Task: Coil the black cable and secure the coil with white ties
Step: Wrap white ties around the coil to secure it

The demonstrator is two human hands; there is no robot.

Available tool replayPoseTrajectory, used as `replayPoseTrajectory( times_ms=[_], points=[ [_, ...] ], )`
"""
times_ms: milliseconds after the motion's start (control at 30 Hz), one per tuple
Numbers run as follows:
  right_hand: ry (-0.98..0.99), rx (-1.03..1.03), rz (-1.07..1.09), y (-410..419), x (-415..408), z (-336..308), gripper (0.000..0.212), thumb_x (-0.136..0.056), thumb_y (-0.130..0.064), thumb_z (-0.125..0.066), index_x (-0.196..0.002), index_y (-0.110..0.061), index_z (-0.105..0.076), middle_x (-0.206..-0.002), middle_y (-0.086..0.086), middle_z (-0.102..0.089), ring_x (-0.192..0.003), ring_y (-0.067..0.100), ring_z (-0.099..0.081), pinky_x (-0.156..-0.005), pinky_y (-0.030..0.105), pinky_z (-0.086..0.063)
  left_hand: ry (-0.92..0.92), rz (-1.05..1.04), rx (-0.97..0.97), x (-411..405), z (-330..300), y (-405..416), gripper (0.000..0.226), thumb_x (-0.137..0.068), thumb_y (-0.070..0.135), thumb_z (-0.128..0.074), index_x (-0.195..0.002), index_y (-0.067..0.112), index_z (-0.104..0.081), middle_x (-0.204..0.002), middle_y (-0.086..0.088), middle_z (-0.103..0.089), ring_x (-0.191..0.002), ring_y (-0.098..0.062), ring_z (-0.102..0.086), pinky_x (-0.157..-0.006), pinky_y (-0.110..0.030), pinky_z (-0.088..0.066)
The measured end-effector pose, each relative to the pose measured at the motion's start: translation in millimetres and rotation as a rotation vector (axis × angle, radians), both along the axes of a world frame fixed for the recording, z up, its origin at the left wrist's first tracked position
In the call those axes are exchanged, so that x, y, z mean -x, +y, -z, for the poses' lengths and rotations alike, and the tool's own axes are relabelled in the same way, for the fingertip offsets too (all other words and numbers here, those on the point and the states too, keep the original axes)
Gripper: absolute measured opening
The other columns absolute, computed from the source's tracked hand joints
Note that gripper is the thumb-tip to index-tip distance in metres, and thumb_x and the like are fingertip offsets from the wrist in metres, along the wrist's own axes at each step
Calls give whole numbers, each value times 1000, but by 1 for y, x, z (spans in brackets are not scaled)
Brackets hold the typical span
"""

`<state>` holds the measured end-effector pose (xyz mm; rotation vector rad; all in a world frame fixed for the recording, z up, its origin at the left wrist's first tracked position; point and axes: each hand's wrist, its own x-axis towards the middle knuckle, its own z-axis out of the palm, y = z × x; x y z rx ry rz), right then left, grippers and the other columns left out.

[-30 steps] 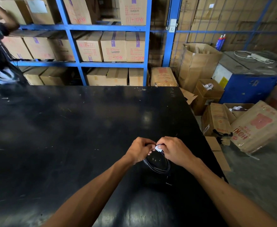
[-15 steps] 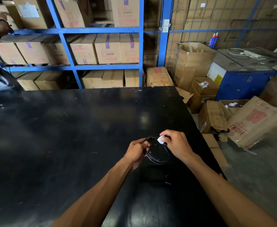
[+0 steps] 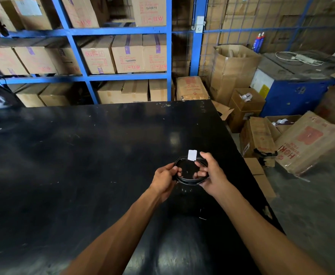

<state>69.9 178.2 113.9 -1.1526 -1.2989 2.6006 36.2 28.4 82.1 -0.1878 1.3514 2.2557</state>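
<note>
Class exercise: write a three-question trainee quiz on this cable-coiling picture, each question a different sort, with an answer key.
1. True or false: the black cable coil lies flat on the table, untouched.
2. Where on the coil does the white tie sit? A) far edge B) near edge C) left side
3. Fill in: the coil's left side is held by the ___ hand.

Key:
1. False; the left hand and right hand both hold it.
2. A
3. left

Glossy, scuffed table [image 3: 83, 165]; perhaps-paper tie [image 3: 192, 155]
</note>
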Motion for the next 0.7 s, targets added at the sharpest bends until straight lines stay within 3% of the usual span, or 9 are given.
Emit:
replayPoseTrajectory(
  times_ms=[100, 267, 500, 600, 700],
  points=[
    [-72, -143, 69, -2, 6, 5, 29, -91, -33, -70, -98, -5, -70, -85, 6, -70, -44, 12, -44, -46, 27, -42, 6, 38, 0, -1, -2, 0, 27, -99, -1, -44, -88, 3, -68, -72, -4, -67, -65, -11, -61, -61, -24, -54],
    [-102, -536, 119, -9, 12, 17, 47, -101, -48, -51, -74, -12, -64, -55, 0, -55, -34, 8, -46, -32, 22, -34, -92, 154, 21, -15, -6, 4, 13, -96, 14, -61, -88, 7, -69, -84, -8, -72, -80, -18, -69, -78, -37, -58],
    [-144, -612, 27, 2, 11, 44, 46, -103, -46, -44, -76, -13, -61, -56, 3, -50, -42, 14, -46, -34, 24, -35, -135, 227, 312, -14, 1, 11, 7, -93, -1, -61, -89, 0, -66, -80, -10, -73, -83, -23, -72, -80, -37, -62],
    [-181, -474, -42, 8, 10, 55, 44, -100, -52, -46, -87, -15, -65, -68, 8, -60, -56, 17, -58, -44, 27, -48, -135, 187, 399, -9, 9, 14, 4, -93, -9, -58, -94, -7, -61, -87, -18, -66, -87, -28, -69, -78, -38, -63],
    [-190, -354, -164, 19, 9, 70, 60, -102, -63, -35, -110, -14, -69, -94, 16, -73, -86, 24, -71, -78, 38, -59, -125, 132, 467, -2, 22, 11, 13, -92, -13, -54, -85, -4, -60, -85, -17, -64, -83, -28, -68, -79, -38, -61]
  ],
)
